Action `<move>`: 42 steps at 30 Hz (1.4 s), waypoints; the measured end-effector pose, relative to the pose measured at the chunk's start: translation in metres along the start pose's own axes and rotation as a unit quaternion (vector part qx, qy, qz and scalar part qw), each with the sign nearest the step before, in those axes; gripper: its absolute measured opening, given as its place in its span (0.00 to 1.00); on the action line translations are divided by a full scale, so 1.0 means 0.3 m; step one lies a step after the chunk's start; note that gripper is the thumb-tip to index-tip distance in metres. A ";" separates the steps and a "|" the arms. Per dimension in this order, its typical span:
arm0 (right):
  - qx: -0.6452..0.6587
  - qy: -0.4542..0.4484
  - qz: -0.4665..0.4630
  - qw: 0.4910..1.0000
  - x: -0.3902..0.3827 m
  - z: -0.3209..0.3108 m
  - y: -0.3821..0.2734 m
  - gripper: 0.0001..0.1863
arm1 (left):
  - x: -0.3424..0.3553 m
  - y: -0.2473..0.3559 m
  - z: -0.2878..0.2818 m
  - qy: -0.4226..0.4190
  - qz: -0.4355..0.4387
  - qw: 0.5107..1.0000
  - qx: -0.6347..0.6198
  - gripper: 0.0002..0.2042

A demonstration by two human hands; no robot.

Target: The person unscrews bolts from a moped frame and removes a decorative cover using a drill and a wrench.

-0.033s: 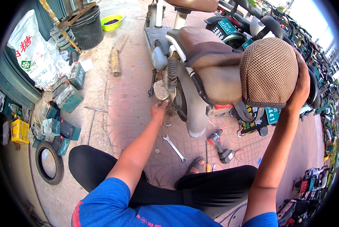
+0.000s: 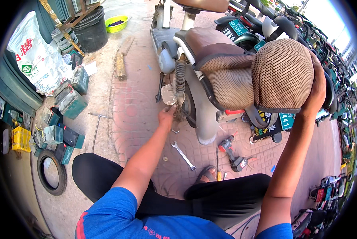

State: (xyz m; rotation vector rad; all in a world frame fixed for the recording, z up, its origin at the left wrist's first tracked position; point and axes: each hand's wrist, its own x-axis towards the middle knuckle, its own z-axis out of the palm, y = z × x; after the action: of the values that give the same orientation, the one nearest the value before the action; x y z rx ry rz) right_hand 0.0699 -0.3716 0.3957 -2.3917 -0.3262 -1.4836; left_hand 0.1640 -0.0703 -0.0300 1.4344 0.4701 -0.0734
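Two bare hands are up on a parked electric scooter, and the person sits low on the red-brick pavement (image 2: 134, 115) in black trousers and a blue shirt.

Nearest, by the person's sandalled foot (image 2: 205, 174), lie a yellow-handled screwdriver (image 2: 217, 164), a silver open-ended spanner (image 2: 183, 155) and a red-and-black cordless drill (image 2: 232, 152). At near left a black rubber tyre (image 2: 51, 175) lies flat beside a yellow crate (image 2: 20, 138).

The left hand (image 2: 166, 116) reaches forward to the foot of the scooter's grey coil shock absorber (image 2: 180, 75), beside the rear wheel (image 2: 187, 106). Its fingers are curled in there, but whether they grip a part or a small tool I cannot tell.

The right hand (image 2: 318, 89) is raised at the right. It curves round the right edge of the brown mesh-covered backrest cushion (image 2: 282, 73), palm against it and fingers over its far side, and has hold of it. The cushion stands at the rear end of the brown scooter seat (image 2: 214, 49).

Against the earlier picture nothing has shifted: both hands sit where they were, so the hold on the cushion and the reach at the wheel look steady.

Further left stand green battery boxes (image 2: 71, 102), with a steel T-handle wrench (image 2: 96, 127) on the ground near them. Beyond are a short wooden log (image 2: 120, 65), a white printed sack (image 2: 35, 59), a black plastic bucket (image 2: 92, 31) and a yellow-green basin (image 2: 117, 22). A row of parked scooters (image 2: 266, 24) runs along the far right.
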 end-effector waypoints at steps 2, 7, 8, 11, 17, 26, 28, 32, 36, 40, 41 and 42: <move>-0.025 0.002 -0.019 1.000 0.003 0.005 -0.010 0.19 | 0.025 -0.015 -0.010 0.002 0.018 0.999 -0.031 0.18; -0.085 0.003 -0.055 0.995 -0.005 -0.005 0.000 0.19 | 0.026 -0.013 -0.010 -0.072 0.004 0.995 -0.071 0.23; -0.054 0.003 -0.056 0.997 -0.003 -0.004 0.017 0.19 | 0.026 -0.002 0.002 -0.061 -0.007 0.996 -0.067 0.21; -0.039 -0.002 -0.035 0.999 -0.002 -0.004 0.002 0.20 | 0.032 0.017 -0.001 -0.039 -0.020 0.998 -0.049 0.18; -0.037 0.002 -0.050 0.998 0.006 -0.001 0.002 0.19 | 0.044 0.000 -0.023 -0.073 0.021 0.995 -0.072 0.21; -0.023 0.007 -0.045 0.999 -0.003 -0.001 0.022 0.20 | 0.055 0.018 -0.023 -0.099 0.005 0.995 -0.002 0.21; -0.028 0.001 -0.035 0.999 -0.001 -0.001 0.016 0.20 | 0.062 0.020 -0.026 -0.067 -0.009 0.994 0.091 0.21; 0.037 -0.013 -0.001 0.999 0.009 0.011 -0.014 0.20 | 0.090 -0.019 -0.063 -0.078 0.020 0.996 -0.039 0.21; -0.016 -0.017 -0.014 1.000 -0.004 -0.010 -0.015 0.21 | 0.038 0.024 -0.014 -0.080 -0.025 0.996 -0.040 0.20; -0.007 -0.011 0.004 1.000 0.001 -0.004 -0.012 0.21 | 0.054 0.004 -0.039 -0.107 0.032 0.993 -0.026 0.21; -0.009 -0.012 0.007 1.000 0.002 -0.002 -0.019 0.21 | 0.063 -0.005 -0.042 -0.090 0.019 0.995 -0.036 0.20; 0.011 -0.017 0.034 0.999 0.003 -0.001 -0.035 0.21 | 0.067 -0.009 -0.036 -0.076 0.006 0.996 -0.046 0.18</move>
State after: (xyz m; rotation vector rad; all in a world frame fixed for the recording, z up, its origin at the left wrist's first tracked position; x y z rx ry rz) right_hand 0.0663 -0.3619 0.3980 -2.3891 -0.2645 -1.4031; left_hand 0.1784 -0.0556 -0.0404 1.3300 0.3347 -0.1477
